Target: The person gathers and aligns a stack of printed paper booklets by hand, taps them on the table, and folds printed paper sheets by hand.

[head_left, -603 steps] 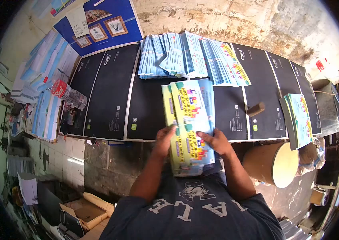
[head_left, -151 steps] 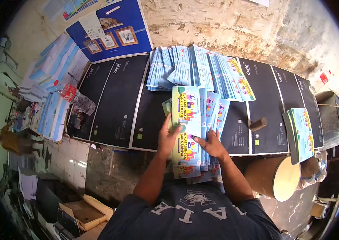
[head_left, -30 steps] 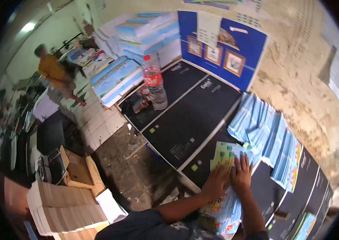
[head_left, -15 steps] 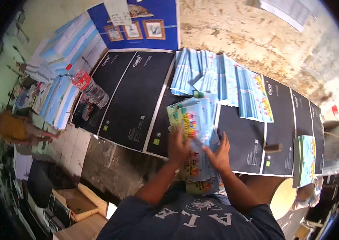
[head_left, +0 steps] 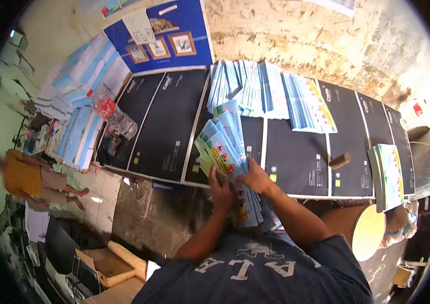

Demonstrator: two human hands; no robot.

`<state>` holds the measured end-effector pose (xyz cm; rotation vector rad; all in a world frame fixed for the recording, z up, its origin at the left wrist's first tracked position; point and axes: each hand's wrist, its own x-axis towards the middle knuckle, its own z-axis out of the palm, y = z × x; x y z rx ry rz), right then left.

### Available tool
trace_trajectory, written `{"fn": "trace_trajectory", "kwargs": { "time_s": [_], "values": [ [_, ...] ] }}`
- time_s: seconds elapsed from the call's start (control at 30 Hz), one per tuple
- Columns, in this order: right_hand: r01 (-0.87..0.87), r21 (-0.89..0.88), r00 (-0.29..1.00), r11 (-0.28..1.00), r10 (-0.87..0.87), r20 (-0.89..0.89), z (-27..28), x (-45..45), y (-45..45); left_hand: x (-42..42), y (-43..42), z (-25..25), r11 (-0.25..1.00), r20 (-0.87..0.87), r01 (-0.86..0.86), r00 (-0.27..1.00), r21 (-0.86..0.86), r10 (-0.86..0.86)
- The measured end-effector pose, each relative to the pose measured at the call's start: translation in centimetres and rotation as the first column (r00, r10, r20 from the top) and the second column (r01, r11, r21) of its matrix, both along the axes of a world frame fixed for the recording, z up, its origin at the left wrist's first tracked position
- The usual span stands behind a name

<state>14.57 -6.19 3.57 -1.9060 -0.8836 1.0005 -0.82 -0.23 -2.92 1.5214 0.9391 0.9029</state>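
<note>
A fanned bundle of light-blue printed leaflets [head_left: 221, 145], with green edges and colourful print, lies across the table's front edge and reaches down toward my body. My left hand [head_left: 220, 189] grips its left side, fingers wrapped round the sheets. On the opposite side my right hand [head_left: 256, 177] is closed on the same bundle, thumb over the top. Part of the fingers of both hands is hidden by the paper. Beyond the bundle, rows of overlapping blue leaflets [head_left: 275, 93] lie at the back of the black-topped table [head_left: 296, 152].
A small brown block [head_left: 340, 161] and another leaflet stack [head_left: 388, 175] are on the table's right. A plastic bottle [head_left: 116, 116] stands left, beside piled paper [head_left: 75, 126]. A round-topped drum [head_left: 367, 233] is below right. Another person [head_left: 32, 177] stands far left; an open carton [head_left: 108, 263] is lower left.
My hands have drawn closer together and now grip the bundle, which is tilted and fanned more to the left. The view has shifted; the other person shows more fully.
</note>
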Motion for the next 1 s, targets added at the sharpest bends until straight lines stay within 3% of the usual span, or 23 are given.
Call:
{"fn": "trace_trajectory", "kwargs": {
  "time_s": [0.03,0.07,0.1,0.13,0.17,0.2,0.27,0.33,0.4,0.43,0.53,0.6,0.67,0.73,0.8,0.83,0.87,0.9,0.93,1.0],
  "values": [
    [-0.019,0.046,0.984,0.999,0.011,0.177,2.5,0.6,-0.3,0.5,0.5,1.1,0.999,0.037,-0.007,0.999,-0.036,0.008],
    [-0.043,0.076,0.942,0.996,0.015,0.337,5.2,0.6,-1.3,0.8,1.0,3.2,0.98,0.066,-0.011,0.998,0.196,-0.002],
    [-0.069,-0.049,0.945,0.996,0.081,0.318,9.8,1.4,-1.6,1.4,1.7,6.6,0.909,0.091,-0.019,0.996,0.416,-0.021],
    [-0.055,-0.053,0.947,0.997,0.069,0.314,12.4,2.3,-2.0,2.2,1.9,11.4,0.816,0.044,-0.042,0.999,0.577,0.02],
    [-0.154,0.003,0.855,0.988,0.132,0.501,14.2,3.1,-2.6,2.7,2.1,16.3,0.573,-0.098,0.029,0.991,0.819,0.089],
    [-0.261,0.036,0.721,0.965,0.17,0.671,15.3,3.9,-3.0,3.0,1.7,20.3,0.421,-0.343,0.239,0.92,0.875,0.191],
    [-0.257,-0.096,0.61,0.962,0.239,0.756,17.1,4.0,-2.0,4.5,1.7,25.2,0.262,-0.641,0.598,0.758,0.757,0.121],
    [-0.254,-0.321,0.556,0.912,0.409,0.724,14.8,4.6,-0.6,6.8,5.4,21.1,0.288,-0.791,0.768,0.61,0.572,-0.055],
    [-0.237,-0.408,0.461,0.882,0.472,0.752,7.2,5.9,-0.4,7.6,7.9,13.9,0.269,-0.941,0.914,0.332,0.304,-0.063],
    [-0.26,-0.347,0.469,0.901,0.432,0.77,6.2,6.3,-1.0,7.6,8.3,12.3,0.298,-0.891,0.869,0.442,0.395,-0.109],
    [-0.257,-0.219,0.457,0.941,0.318,0.831,5.8,7.2,-3.9,7.3,8.1,13.3,0.294,-0.867,0.85,0.485,0.437,-0.116],
    [-0.116,-0.448,0.57,0.886,0.429,0.7,8.1,8.7,-5.7,7.9,7.9,13.3,0.305,-0.877,0.863,0.459,0.402,-0.144],
    [-0.161,-0.46,0.644,0.873,0.446,0.622,7.2,10.8,-5.2,9.3,7.7,13.4,0.309,-0.878,0.872,0.446,0.38,-0.176],
    [-0.199,-0.454,0.706,0.868,0.448,0.549,8.0,11.2,-5.4,11.1,7.9,14.4,0.419,-0.937,0.89,0.285,0.181,-0.2],
    [-0.152,-0.299,0.606,0.942,0.328,0.725,10.0,10.3,-6.7,10.2,7.4,15.0,0.397,-0.936,0.898,0.285,0.187,-0.204],
    [-0.151,-0.303,0.615,0.941,0.329,0.717,8.6,10.2,-6.8,9.4,7.1,14.2,0.299,-0.87,0.865,0.464,0.404,-0.166],
    [-0.113,-0.201,0.383,0.973,0.229,0.895,6.4,9.8,-6.8,9.2,6.7,13.1,0.252,-0.816,0.822,0.556,0.511,-0.159],
    [-0.112,-0.143,0.248,0.983,0.167,0.954,6.0,9.6,-6.9,9.0,6.2,12.5,0.203,-0.751,0.764,0.642,0.612,-0.151],
    [-0.107,-0.081,0.107,0.991,0.093,0.99,5.9,9.3,-6.9,9.5,6.7,12.8,0.198,-0.745,0.757,0.651,0.623,-0.144],
    [-0.154,-0.352,0.47,0.923,0.382,0.796,6.9,9.7,-6.9,10.4,7.3,13.6,0.324,-0.91,0.925,0.297,0.198,-0.291]
  ]
}}
